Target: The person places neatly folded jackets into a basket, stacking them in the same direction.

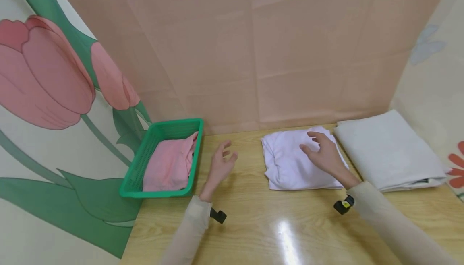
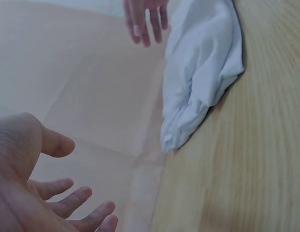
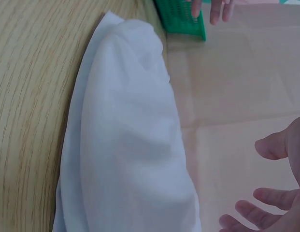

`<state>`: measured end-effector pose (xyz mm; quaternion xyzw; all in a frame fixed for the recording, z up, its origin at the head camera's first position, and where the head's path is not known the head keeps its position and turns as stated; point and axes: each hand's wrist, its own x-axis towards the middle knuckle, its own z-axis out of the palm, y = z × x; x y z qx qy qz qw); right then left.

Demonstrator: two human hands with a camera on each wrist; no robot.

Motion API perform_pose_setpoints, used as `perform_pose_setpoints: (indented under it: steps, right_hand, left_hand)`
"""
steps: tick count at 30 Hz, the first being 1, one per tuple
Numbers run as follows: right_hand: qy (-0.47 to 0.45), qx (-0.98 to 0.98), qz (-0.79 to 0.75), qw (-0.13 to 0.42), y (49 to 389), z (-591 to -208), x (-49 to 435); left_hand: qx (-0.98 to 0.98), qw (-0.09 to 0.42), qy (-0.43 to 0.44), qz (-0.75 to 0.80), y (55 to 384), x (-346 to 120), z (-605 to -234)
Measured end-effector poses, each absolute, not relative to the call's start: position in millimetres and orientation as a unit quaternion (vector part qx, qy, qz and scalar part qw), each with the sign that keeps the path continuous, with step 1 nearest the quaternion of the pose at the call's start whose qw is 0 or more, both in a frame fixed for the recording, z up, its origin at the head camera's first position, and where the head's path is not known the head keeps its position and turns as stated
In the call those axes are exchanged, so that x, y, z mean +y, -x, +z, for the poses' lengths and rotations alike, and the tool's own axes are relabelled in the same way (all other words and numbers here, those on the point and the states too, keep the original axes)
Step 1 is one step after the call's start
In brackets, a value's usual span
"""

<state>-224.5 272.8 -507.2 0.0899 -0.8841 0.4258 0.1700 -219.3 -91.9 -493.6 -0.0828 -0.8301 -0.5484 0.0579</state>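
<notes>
A folded white cloth (image 1: 290, 164), slightly lavender in tone and rumpled along its left side, lies on the wooden table. Over its right part hovers my right hand (image 1: 324, 154), fingers relaxed and nothing in its grasp. My left hand (image 1: 222, 163) is held above the table between that cloth and a green basket (image 1: 195, 164), its fingers loosely bent and holding nothing. Inside the basket lies a folded pink cloth (image 1: 166, 166). The left wrist view shows the white cloth (image 2: 203, 72) apart from my left hand (image 2: 24, 179).
At the right of the table lies a larger folded white sheet (image 1: 391, 152), close beside the white cloth. A beige drape (image 1: 253, 55) hangs along the table's back edge. A wall with painted tulips (image 1: 54, 71) borders the left side.
</notes>
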Motion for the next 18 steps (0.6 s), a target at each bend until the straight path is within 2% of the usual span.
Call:
perform_pose_setpoints:
  steps: [11, 18]
  right_hand:
    - [-0.070, -0.906, 0.387, 0.155, 224.8, -513.7, 296.1]
    - [-0.069, -0.914, 0.365, 0.163, 226.4, -529.9, 312.0]
  left_hand:
    - [-0.825, 0.014, 0.065, -0.561, 218.3, -68.8, -513.4]
    - [-0.831, 0.023, 0.058, -0.553, 220.5, -48.6, -521.7]
